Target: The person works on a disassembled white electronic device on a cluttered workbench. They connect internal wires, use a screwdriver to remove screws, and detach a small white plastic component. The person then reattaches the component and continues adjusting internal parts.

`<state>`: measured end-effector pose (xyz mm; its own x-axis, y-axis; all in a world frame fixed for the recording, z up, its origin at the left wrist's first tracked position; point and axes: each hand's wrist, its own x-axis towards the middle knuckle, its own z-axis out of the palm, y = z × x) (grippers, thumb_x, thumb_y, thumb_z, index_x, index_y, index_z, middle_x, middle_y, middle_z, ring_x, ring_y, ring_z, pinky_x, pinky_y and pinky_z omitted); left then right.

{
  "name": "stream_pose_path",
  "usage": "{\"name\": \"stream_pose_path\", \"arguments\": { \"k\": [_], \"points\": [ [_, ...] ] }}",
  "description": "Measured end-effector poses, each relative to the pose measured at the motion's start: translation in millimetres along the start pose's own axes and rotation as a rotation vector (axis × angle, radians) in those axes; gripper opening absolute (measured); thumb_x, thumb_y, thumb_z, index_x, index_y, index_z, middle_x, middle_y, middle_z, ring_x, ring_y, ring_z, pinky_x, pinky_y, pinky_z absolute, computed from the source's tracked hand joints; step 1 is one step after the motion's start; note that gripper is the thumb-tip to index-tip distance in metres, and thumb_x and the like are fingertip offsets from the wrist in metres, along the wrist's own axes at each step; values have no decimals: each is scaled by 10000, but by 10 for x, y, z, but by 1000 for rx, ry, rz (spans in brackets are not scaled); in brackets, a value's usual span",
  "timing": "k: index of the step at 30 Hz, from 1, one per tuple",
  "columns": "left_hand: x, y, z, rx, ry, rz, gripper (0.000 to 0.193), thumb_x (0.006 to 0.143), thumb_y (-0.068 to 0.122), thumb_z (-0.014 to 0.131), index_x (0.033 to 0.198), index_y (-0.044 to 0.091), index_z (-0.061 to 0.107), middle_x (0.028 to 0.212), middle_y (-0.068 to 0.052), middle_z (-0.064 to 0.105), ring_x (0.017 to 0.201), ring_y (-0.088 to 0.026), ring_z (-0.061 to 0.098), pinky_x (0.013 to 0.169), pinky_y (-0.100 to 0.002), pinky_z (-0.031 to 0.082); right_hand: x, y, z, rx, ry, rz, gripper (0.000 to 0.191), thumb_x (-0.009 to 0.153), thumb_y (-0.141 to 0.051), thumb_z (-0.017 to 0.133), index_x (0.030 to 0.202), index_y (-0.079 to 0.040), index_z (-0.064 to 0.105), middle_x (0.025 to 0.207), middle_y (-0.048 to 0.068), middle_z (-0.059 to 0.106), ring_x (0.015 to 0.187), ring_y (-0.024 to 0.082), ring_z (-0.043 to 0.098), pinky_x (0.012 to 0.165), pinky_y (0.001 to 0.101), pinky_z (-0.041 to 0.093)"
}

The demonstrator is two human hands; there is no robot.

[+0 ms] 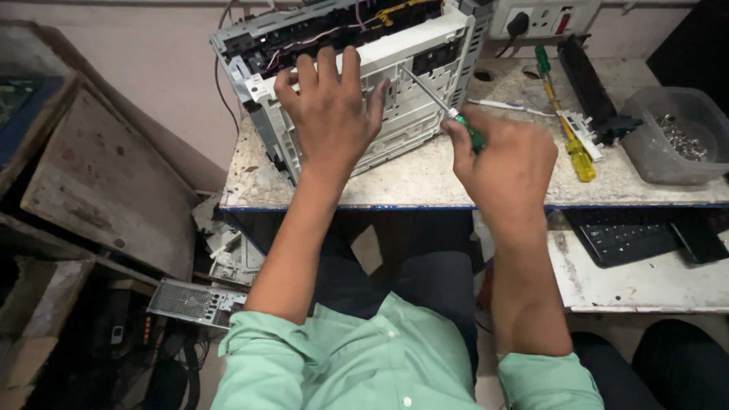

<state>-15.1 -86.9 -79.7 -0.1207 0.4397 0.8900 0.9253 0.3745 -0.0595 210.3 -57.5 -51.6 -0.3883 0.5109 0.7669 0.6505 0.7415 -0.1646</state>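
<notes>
Seen from above, looking down past mint-green shirt sleeves (395,364) to a worn, paint-flecked white workbench (425,178). Standing tilted at the far left of the bench: a partly stripped white and grey plastic printer chassis (357,72), ribbed side panel facing near, black and purple wiring exposed along its top. Left hand (330,106) laid flat against that panel, fingers spread and curled over the upper edge, bracing. Right hand (505,163) to the right and nearer, fingers closed tight around the green handle of a slim metal-shafted screwdriver (437,99), shaft angled up and left, tip at the panel just beside the left thumb; the exact screw or slot cannot be made out. Farther right on the bench: a yellow-handled screwdriver (566,133) lying lengthwise, a long black plastic printer part (588,83) beside it, and a translucent grey plastic tub of small metal screws (676,133) at the right edge. White wall socket strip (543,17) at the far edge. Black keyboard (623,239) on a lower shelf, near right. Clutter of boards and a perforated metal panel (194,302) on the floor, near left. Risks as judged from here: tip slipping off and jabbing the left thumb, so close alongside; chassis rocking on its tilted footing if the bracing hand eases; hard pressure cracking the thin plastic ribs; a freed screw dropping into the floor clutter; loose wiring snagging.
</notes>
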Motion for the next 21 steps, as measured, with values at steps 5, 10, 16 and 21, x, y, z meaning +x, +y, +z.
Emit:
{"name": "stream_pose_path", "arguments": {
  "k": [5,10,16,21],
  "points": [
    [7,5,-5,-4,18,-5,559,974,572,670,1242,82,644,1126,-126,623,1090,-276,555,983,-509,289,-76,36,72,-146,105,-168,222,914,-290,851,1048,-119,806,748,64,666,659,285,649,592,422,461],
    [10,-14,-19,15,14,21,585,981,578,658,1266,68,633,1154,-133,625,1095,-281,549,985,-506,288,-91,40,131,-219,214,-328,206,937,-221,841,1107,-124,775,810,-10,635,809,192,654,724,374,433],
    [10,-20,-16,13,-19,17,574,986,565,659,1273,69,637,1151,-138,627,1075,-285,552,983,-521,306,-47,2,105,-273,283,-395,91,949,-177,867,994,-147,794,744,-27,620,706,175,608,712,383,407],
    [36,7,-66,-4,-47,-15,528,969,518,709,1272,93,634,1164,-128,626,1111,-298,558,1039,-538,330,33,-2,-72,-138,166,-306,258,932,-264,817,1135,-114,762,829,46,660,728,246,643,625,415,444]
  ]
}}
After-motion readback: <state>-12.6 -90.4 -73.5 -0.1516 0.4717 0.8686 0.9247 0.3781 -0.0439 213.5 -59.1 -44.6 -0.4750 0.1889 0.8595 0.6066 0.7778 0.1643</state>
